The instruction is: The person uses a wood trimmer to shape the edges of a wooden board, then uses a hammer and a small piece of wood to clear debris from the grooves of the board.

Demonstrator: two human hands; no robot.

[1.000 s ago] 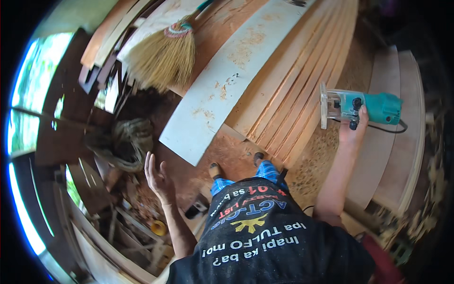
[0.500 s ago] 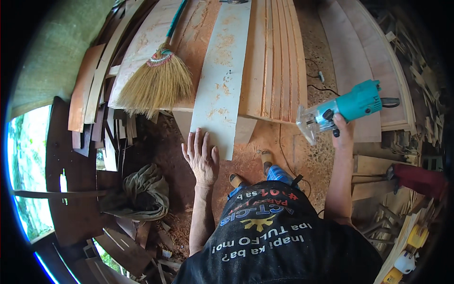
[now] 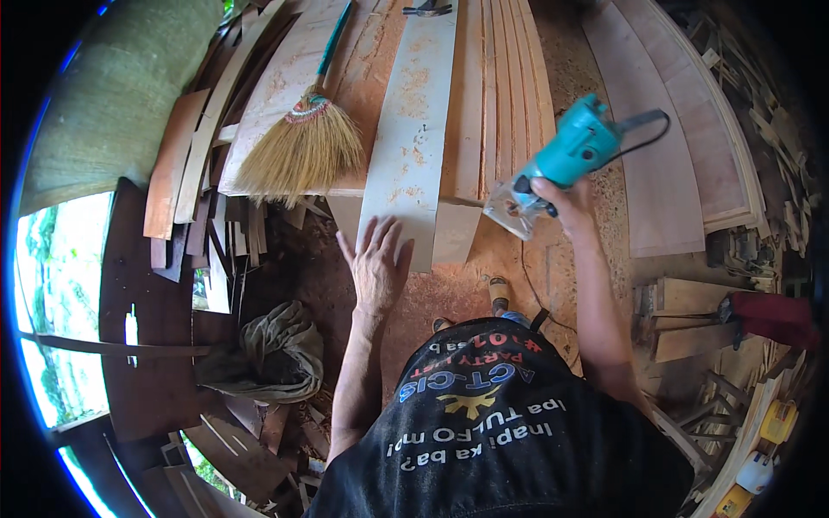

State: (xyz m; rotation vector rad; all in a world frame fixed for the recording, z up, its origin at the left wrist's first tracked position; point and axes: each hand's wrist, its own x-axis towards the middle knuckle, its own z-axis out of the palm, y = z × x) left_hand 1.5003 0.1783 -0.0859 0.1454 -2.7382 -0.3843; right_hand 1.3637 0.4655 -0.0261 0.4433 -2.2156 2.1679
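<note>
Left hand [image 3: 378,263] reaches forward, fingers [image 3: 373,233] spread flat; right hand [image 3: 561,197] is clenched, raised.

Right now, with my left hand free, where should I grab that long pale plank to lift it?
Probably by the near end of the pale plank, just ahead of your left hand. Come from above and curl the fingers under its squared end, which overhangs the boards beneath. Your right hand holds the teal power tool.

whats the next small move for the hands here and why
Probably lay the left hand flat on the near end of the pale plank to steady it. The hand hovers open at that end, while the right hand holds the teal router up by the edges of the stacked boards, not yet set down on wood.
</note>
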